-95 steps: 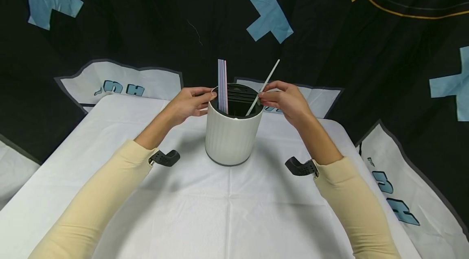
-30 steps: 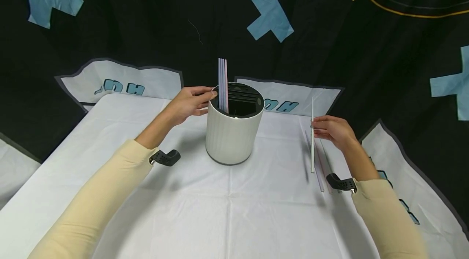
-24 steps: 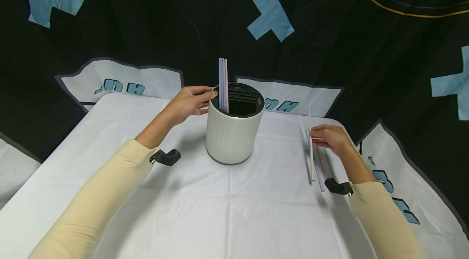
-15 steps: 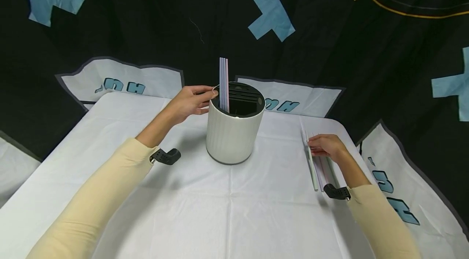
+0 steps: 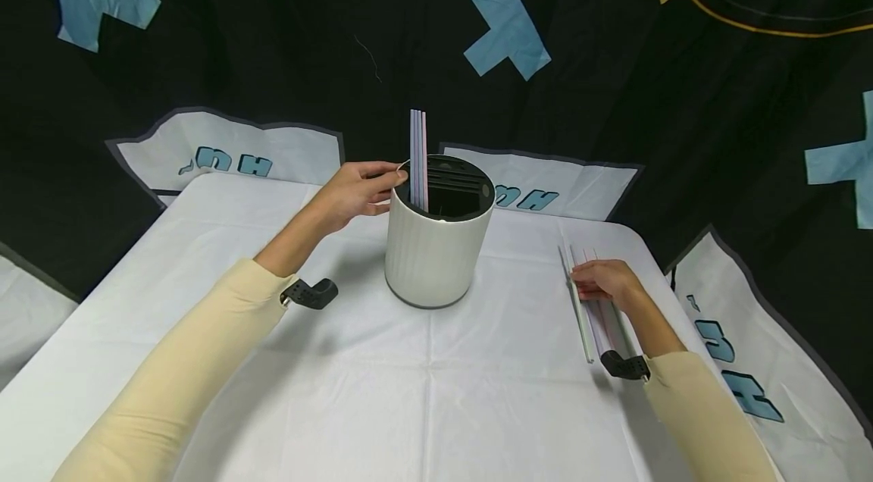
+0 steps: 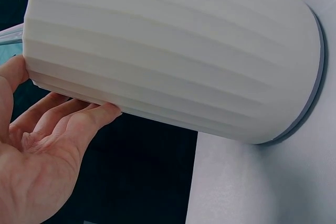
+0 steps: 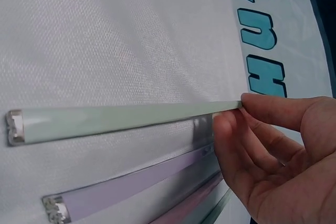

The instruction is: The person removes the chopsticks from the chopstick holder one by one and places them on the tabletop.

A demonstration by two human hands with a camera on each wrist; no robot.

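A white ribbed utensil holder (image 5: pixel 436 258) with a black slotted top stands upright on the table. My left hand (image 5: pixel 358 190) grips its left rim, thumb at the top edge and fingers along the side wall. Several lilac and pink chopsticks (image 5: pixel 417 156) stand upright in its left slot. At the right, my right hand (image 5: pixel 607 283) pinches a pale green chopstick (image 7: pixel 105 121) between thumb and fingers, low at the tabletop. Beside it lie a lilac chopstick (image 7: pixel 126 184), a pink one (image 7: pixel 189 203) and another green one (image 7: pixel 218 208), partly hidden by the hand.
A white cloth (image 5: pixel 341 406) covers the table. Behind it hangs a black backdrop (image 5: pixel 273 50) with blue and yellow shapes. The right table edge lies close to the right forearm.
My right hand has carried the green chopstick from the holder's opening to the right, then lowered it to the tabletop beside the other chopsticks. The left hand has stayed on the holder.
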